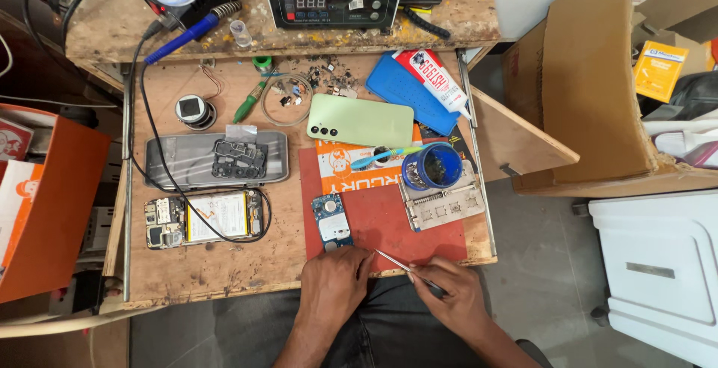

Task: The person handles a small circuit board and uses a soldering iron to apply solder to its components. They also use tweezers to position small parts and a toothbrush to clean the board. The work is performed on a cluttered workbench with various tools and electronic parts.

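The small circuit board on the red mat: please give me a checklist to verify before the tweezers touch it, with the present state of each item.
1. Circuit board lies flat on the red mat: ok.
2. Left hand steadies the board: cannot tell; the fingers are at its near edge, but contact is unclear.
3. Right hand holds the tweezers: ok.
4. Tweezer tips are on the board: not ok; they point toward the left hand, beside the board.
5. Blue cup stands apart from the board: ok.
6. Opened phone lies off the mat, away from both hands: ok.
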